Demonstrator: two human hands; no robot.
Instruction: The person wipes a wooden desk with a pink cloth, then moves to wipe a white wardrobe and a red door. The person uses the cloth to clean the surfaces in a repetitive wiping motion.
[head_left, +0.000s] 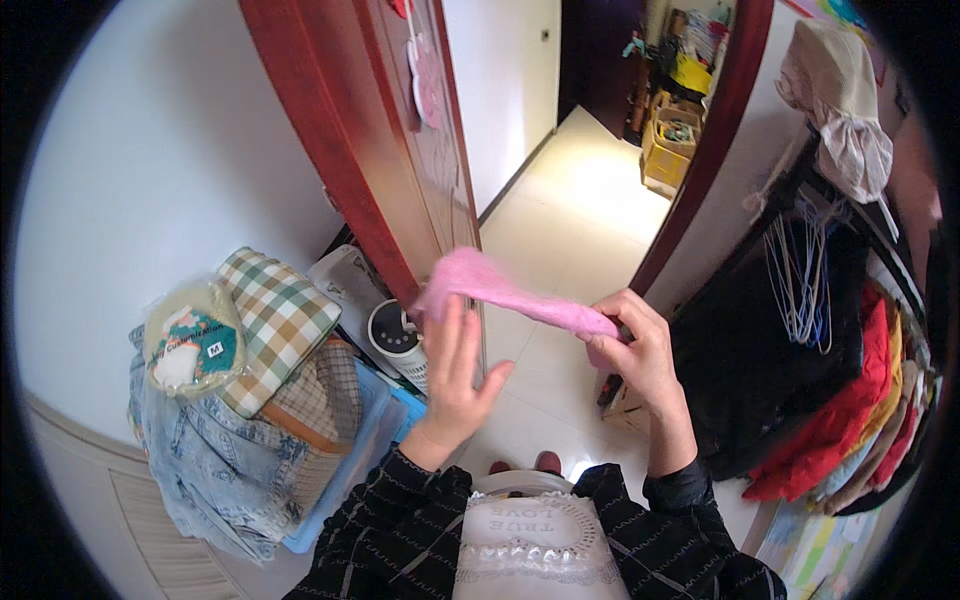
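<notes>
A pink fuzzy cloth (517, 294) stretches across in front of me, blurred at its left end. My right hand (637, 341) pinches its right end between thumb and fingers. My left hand (459, 379) is raised at the cloth's left end, fingers extended and thumb apart. Its fingertips meet or overlap the cloth's lower edge; whether they touch it cannot be told.
At left, folded checked fabric (289, 322), a bagged garment (196, 341) and jeans (217, 457) lie over a blue plastic bin (322, 502). A white cylindrical appliance (397, 345) stands by the wooden door (360, 150). Clothes (832, 405) and wire hangers (799, 285) hang at right.
</notes>
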